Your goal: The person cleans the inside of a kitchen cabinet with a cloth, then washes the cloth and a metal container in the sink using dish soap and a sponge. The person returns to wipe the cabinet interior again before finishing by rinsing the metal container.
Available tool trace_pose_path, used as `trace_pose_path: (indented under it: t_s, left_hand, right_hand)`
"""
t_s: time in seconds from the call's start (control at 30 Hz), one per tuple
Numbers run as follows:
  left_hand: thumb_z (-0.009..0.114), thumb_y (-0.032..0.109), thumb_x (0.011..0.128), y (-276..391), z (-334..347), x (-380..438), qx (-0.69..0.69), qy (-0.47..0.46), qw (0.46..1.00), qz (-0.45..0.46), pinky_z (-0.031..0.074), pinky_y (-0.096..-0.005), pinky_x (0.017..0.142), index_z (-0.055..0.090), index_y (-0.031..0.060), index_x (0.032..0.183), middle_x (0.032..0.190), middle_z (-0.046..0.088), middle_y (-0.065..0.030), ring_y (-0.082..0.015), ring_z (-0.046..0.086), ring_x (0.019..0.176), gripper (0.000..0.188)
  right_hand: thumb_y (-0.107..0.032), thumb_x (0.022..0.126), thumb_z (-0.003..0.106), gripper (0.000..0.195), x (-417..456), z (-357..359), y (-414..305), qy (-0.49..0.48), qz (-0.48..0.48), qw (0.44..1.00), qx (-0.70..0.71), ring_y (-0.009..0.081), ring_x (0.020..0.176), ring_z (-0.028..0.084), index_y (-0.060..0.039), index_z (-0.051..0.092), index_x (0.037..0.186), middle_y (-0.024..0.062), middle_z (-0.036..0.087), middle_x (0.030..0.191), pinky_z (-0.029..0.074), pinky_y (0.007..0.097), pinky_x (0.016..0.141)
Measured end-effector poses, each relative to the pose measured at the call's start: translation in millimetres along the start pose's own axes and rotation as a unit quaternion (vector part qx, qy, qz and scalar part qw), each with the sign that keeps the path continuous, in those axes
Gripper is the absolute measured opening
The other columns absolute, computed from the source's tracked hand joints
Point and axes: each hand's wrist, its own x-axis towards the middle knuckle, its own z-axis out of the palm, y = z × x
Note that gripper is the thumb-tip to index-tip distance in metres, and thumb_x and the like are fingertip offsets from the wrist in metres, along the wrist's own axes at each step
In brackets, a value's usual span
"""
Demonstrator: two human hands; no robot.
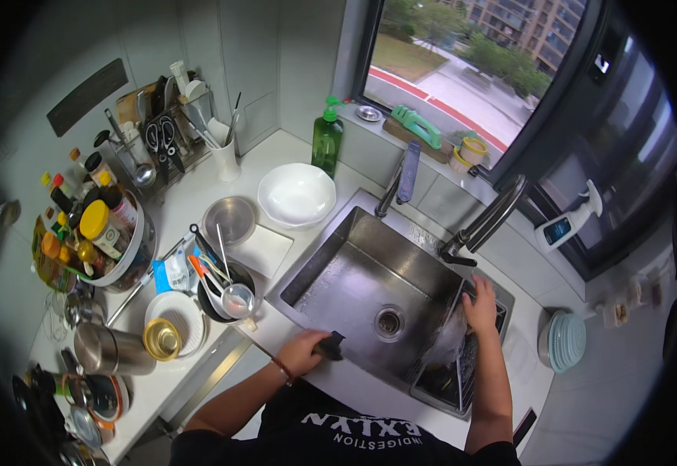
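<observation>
My left hand (300,354), with a beaded bracelet on the wrist, grips a small dark object (331,346) over the front rim of the stainless steel sink (338,279). What that object is, I cannot tell. On the sink's right side, my right hand (480,306) is over the edge of a drain basket (431,381). Beside its thumb lies a blurred, see-through sheet or bag (449,341); whether the fingers hold it is unclear. The black faucet lever (461,259) is just beyond the fingertips. Wet patches show on the sink floor around the drain (389,322).
Behind the sink stand a faucet (481,221) and a green pump bottle (328,140). A white bowl (296,194), a black pot (213,306) with utensils and a tub of condiment bottles (120,274) occupy the left counter. Stacked pale-blue bowls (567,341) sit at right.
</observation>
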Motion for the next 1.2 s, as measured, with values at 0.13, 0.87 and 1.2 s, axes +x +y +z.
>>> trace_pose_path:
  t_s: [0.13,0.87,1.2]
  left_hand:
    - [0.059,0.01,0.07,39.9,18.7,66.3,-0.061,0.051,0.997,0.01,0.043,-0.0348,0.09,0.053,0.0048,0.116,0.11,0.057,-0.0165,-0.0309,0.055,0.103,0.047]
    - [0.047,0.026,0.087,36.4,168.8,242.2,-0.479,-0.043,0.802,-0.353,0.048,-0.0358,0.068,0.056,0.0032,0.1,0.084,0.061,-0.0095,-0.0216,0.06,0.073,0.028]
    - [0.064,0.011,0.076,7.3,193.4,233.9,-0.351,-0.01,0.894,-0.279,0.049,-0.0331,0.074,0.057,0.0005,0.097,0.088,0.062,-0.0093,-0.0201,0.06,0.081,0.024]
  right_hand:
    - [-0.011,0.075,0.061,0.05,37.7,20.3,18.0,0.076,-0.054,0.996,-0.001,0.0347,0.111,0.047,-0.0053,0.047,0.123,0.0182,0.047,0.123,0.041,0.0402,0.092]
    - [-0.005,0.08,0.054,0.036,33.1,57.0,35.2,0.059,0.055,0.967,0.243,0.0274,0.079,0.06,-0.006,0.049,0.116,0.0153,0.058,0.099,0.048,0.0334,0.072]
    - [-0.015,0.089,0.046,0.024,39.4,84.8,42.3,0.006,0.115,0.953,0.28,0.0345,0.083,0.058,-0.0055,0.051,0.11,0.0165,0.059,0.098,0.046,0.0385,0.073]
